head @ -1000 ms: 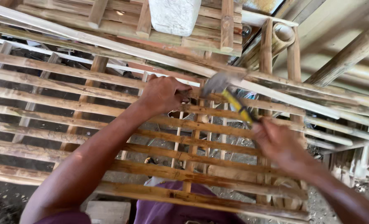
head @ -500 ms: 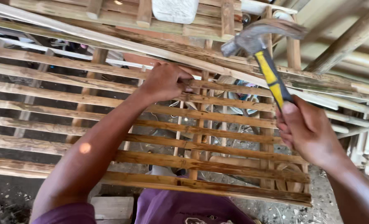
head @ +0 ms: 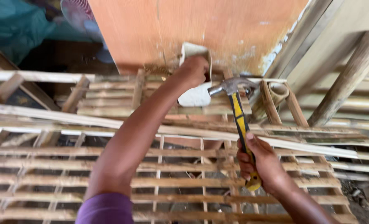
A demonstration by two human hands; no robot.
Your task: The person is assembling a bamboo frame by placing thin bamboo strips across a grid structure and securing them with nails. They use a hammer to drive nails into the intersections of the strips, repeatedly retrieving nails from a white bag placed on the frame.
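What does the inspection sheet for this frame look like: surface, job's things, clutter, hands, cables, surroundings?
Surface: bamboo lattice of flat slats, spanning the lower frame.
Job's things: hammer with yellow and black handle, head up near the white container; the container sits on stacked slats behind the lattice.
Clutter: loose long slat lying across the lattice; short bamboo tube at right.
Hands: left hand reaches into the container's top; right hand grips the hammer handle.
Cables: nothing seen.
Surroundings: orange board behind, bamboo pole at right, teal cloth top left.
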